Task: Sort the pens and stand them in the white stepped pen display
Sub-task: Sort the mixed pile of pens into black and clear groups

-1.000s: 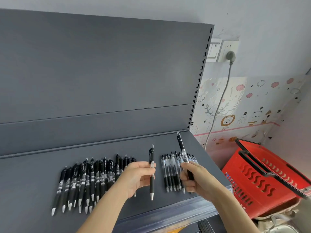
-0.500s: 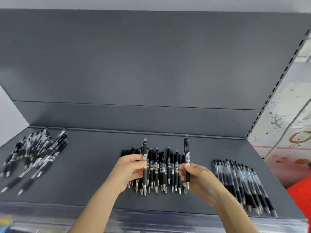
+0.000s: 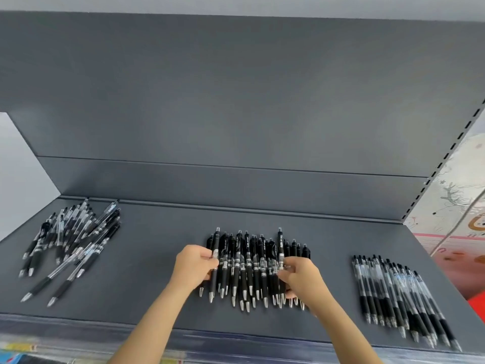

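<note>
Centre of frame: black pen (image 3: 216, 245) is pinched by left hand (image 3: 195, 266) at pen row's (image 3: 249, 261) left edge; second pen (image 3: 280, 245) is pinched by right hand (image 3: 301, 277) nr row's right end, fingers curled.

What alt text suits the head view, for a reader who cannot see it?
The left hand and right hand each pinch a black pen over the middle row of pens on a grey shelf; a loose pile lies left, a tidy row right.
</note>
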`<act>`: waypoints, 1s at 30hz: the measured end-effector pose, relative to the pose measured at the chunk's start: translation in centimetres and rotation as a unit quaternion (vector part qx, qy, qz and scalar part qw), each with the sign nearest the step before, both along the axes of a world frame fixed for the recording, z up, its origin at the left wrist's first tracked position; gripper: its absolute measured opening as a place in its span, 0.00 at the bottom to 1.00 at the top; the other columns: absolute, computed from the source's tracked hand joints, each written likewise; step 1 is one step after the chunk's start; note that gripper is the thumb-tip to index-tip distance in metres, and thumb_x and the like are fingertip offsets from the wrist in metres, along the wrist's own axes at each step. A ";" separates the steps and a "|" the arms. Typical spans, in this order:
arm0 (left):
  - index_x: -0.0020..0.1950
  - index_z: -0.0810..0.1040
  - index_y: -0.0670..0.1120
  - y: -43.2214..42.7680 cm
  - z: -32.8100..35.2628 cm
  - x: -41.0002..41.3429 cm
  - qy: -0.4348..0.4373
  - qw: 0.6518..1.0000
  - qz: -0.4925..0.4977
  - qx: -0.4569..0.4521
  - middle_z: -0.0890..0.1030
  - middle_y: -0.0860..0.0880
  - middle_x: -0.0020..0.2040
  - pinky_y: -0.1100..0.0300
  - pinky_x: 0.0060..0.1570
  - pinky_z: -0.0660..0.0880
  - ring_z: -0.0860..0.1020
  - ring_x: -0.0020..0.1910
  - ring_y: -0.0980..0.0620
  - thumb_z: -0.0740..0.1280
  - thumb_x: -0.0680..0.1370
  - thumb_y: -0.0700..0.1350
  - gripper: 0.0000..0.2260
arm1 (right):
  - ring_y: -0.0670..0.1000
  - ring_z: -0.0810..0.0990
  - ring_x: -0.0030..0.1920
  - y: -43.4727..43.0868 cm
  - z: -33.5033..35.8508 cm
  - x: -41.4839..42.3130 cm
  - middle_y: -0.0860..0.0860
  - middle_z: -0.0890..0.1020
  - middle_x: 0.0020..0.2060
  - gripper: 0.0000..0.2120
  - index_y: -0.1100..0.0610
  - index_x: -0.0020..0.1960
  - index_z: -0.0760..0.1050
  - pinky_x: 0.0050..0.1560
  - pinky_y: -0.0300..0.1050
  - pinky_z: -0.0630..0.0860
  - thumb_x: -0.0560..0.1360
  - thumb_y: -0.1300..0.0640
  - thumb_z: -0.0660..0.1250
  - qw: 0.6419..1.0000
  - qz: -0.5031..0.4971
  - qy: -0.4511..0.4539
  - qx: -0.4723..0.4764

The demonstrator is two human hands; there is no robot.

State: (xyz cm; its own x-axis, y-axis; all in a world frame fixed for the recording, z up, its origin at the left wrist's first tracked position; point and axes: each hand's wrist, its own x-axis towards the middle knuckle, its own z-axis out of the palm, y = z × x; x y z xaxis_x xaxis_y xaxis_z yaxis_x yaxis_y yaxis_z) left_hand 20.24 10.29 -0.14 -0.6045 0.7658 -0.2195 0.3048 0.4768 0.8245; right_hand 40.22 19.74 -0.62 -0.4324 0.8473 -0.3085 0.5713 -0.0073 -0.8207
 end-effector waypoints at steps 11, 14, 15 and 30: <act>0.51 0.77 0.53 0.2 -1.1 1.4 0.149 0.986 -0.054 -0.041 0.75 0.49 0.41 0.65 0.43 0.66 0.76 0.45 0.49 0.65 0.77 0.45 0.05 | 0.49 0.70 0.41 -1.6 0.1 -0.8 0.51 0.74 0.55 0.17 0.53 0.67 0.69 0.42 0.40 0.68 0.79 0.57 0.58 0.974 0.024 -0.154 0.165; 0.52 0.77 0.53 -0.5 -0.7 1.3 0.176 0.983 -0.054 -0.010 0.76 0.50 0.44 0.66 0.43 0.66 0.77 0.48 0.50 0.63 0.78 0.44 0.07 | 0.48 0.71 0.41 -1.9 0.3 -0.8 0.48 0.72 0.49 0.14 0.53 0.64 0.71 0.41 0.40 0.68 0.79 0.56 0.58 0.972 0.035 -0.135 0.187; 0.59 0.78 0.49 -0.8 -0.5 1.2 0.185 0.982 -0.045 0.002 0.77 0.50 0.46 0.68 0.47 0.66 0.75 0.47 0.54 0.63 0.78 0.44 0.11 | 0.48 0.71 0.40 -2.0 0.3 -0.9 0.48 0.72 0.49 0.13 0.53 0.63 0.72 0.41 0.40 0.69 0.79 0.56 0.58 0.971 0.039 -0.126 0.199; 0.65 0.74 0.45 -11.1 -0.1 -12.4 0.165 0.985 0.059 0.010 0.76 0.49 0.60 0.62 0.62 0.68 0.74 0.60 0.53 0.60 0.80 0.42 0.14 | 0.50 0.75 0.58 -8.0 1.1 -16.1 0.52 0.76 0.58 0.16 0.57 0.65 0.72 0.56 0.37 0.68 0.78 0.55 0.61 0.957 0.176 -0.107 0.204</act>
